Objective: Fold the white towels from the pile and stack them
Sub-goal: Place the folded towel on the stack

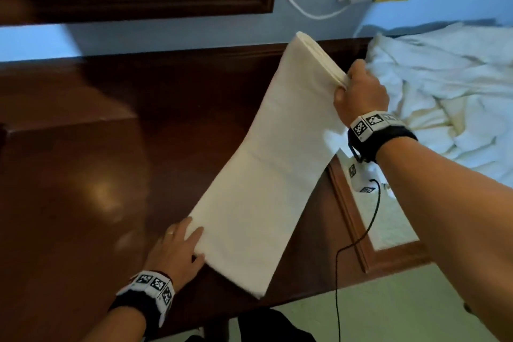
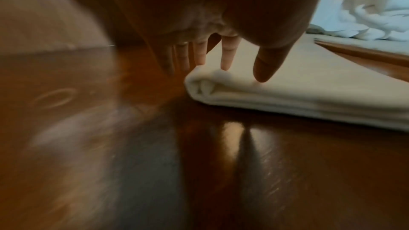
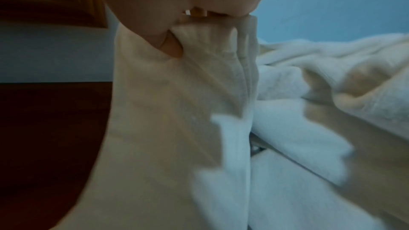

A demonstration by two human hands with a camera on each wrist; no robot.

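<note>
One towel (image 1: 266, 164) in work, already folded to a long narrow strip. Right hand (image 1: 361, 94) grip is clamped on the far end's layered edges, lifted off the bench (image 1: 111, 147). Left hand (image 1: 177, 247), fingers straight, presses the near end flat on the bench. Final cross-folds appear left. Pile (image 1: 449, 86) lies unfolded just beyond the right grip; no finished stack visible.
</note>
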